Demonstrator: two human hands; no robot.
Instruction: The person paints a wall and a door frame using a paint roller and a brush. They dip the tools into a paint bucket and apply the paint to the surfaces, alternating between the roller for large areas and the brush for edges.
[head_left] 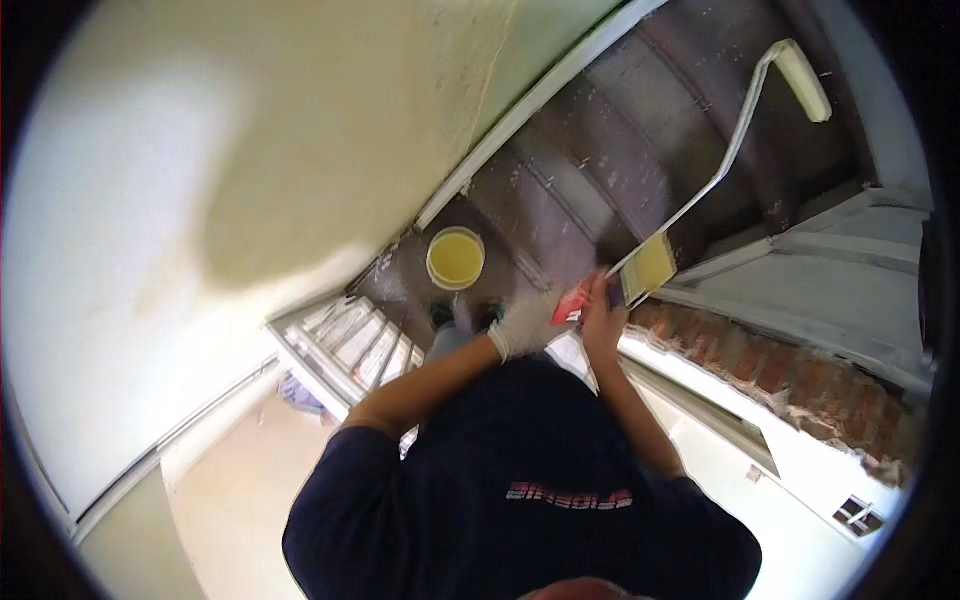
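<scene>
My left hand (525, 325), in a white glove, is closed at the red handle (571, 303) of a paint roller. The roller's long pale rod runs up and right to its cream sleeve (803, 82) over the stairs. My right hand (603, 318) is bare and wraps round the handle of a wide paintbrush, close beside the roller handle. The brush's yellowish bristles (654, 264) point up and right. To the left of my hands, a round bucket (455, 258) holds yellow paint.
Dark, paint-spotted stairs (570, 150) rise ahead, edged by a white skirting board (530, 115). A patchy wall (330, 130) stands at the left. White railings (370, 345) are at the lower left, exposed brick (770, 365) at the right. My feet are below the bucket.
</scene>
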